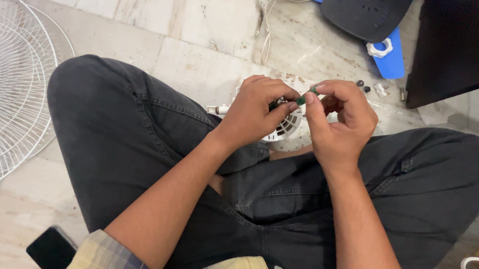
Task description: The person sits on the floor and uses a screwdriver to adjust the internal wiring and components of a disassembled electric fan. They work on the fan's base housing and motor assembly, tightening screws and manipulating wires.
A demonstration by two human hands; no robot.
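Your right hand (340, 122) pinches a small green piece (306, 95) between thumb and forefinger, fingers curled tight. Just beside it, your left hand (255, 110) closes over a white vented fan housing (287, 127) above your lap. A wire fan guard (4, 87) lies well off to your left.

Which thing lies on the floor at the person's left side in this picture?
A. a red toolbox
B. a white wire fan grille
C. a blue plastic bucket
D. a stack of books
B: the white wire fan grille lies flat on the marble floor beside the person's left knee, while both hands, left hand and right hand, work over the lap.
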